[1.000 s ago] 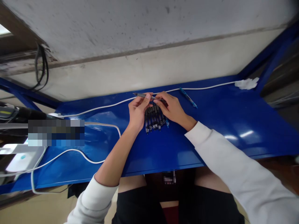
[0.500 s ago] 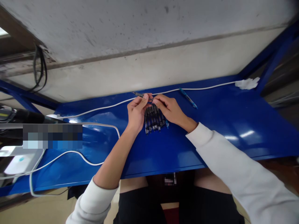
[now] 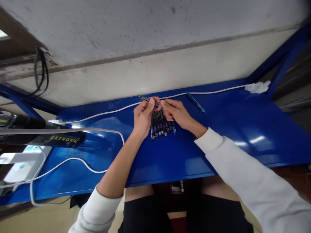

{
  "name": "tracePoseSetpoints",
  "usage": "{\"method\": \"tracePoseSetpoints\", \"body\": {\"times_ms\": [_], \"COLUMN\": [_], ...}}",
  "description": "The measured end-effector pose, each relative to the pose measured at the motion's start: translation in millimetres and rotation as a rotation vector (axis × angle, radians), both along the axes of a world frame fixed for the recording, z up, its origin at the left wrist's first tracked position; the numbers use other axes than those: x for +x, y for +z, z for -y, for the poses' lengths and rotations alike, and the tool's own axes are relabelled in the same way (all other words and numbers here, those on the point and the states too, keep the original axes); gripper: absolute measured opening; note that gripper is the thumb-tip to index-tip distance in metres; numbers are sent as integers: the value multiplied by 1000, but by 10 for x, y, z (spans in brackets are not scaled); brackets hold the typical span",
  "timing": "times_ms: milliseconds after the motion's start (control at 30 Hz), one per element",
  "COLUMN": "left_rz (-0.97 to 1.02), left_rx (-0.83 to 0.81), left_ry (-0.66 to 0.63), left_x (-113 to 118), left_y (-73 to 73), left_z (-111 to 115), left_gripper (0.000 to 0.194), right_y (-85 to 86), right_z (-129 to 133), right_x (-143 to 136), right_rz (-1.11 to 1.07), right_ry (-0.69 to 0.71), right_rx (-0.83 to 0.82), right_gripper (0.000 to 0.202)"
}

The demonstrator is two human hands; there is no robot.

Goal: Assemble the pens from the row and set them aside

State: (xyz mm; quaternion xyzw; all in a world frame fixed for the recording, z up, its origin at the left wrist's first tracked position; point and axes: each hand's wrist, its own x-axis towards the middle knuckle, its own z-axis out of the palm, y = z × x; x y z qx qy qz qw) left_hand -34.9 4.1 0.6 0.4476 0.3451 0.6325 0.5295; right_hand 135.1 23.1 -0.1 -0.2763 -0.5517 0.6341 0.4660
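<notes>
My left hand [image 3: 143, 117] is closed round a dark pen [image 3: 143, 98], whose tip points up and to the left above the table. My right hand [image 3: 177, 113] pinches at the pen's other end, close beside the left fingers; what exactly lies between its fingertips is too small to make out. Below both hands, several black pens [image 3: 159, 127] lie side by side on the blue table, their upper ends partly hidden by the fingers. At the right end of that row is a blue pen [image 3: 174, 128].
Another blue pen [image 3: 196, 103] lies apart on the blue table [image 3: 167, 161], to the right. A white cable [image 3: 109, 112] runs along the back edge to crumpled white material [image 3: 258, 87]. At the left are a black device [image 3: 60, 137] and a white power strip [image 3: 23, 168].
My right hand has shifted slightly to the right, with its lower fingers now more curled. The left hand and the pen have barely moved.
</notes>
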Motion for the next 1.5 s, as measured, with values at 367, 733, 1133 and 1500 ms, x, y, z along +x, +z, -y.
{"method": "tracePoseSetpoints", "body": {"times_ms": [367, 733, 1133, 1500], "left_rz": [-196, 62, 100, -45], "left_rx": [84, -158, -203, -177], "left_ry": [65, 381, 275, 239], "left_x": [-4, -227, -216, -166], "left_y": [-33, -25, -102, -79], "left_z": [11, -158, -145, -108], "left_gripper": [40, 72, 64, 52], "right_y": [93, 196, 200, 108], "right_z": [30, -247, -209, -234], "right_x": [0, 230, 443, 446], "right_rz": [-176, -595, -891, -726], "right_ry": [-2, -251, -190, -249], "right_rx": [-211, -374, -683, -550], "right_gripper": [49, 42, 51, 57]}}
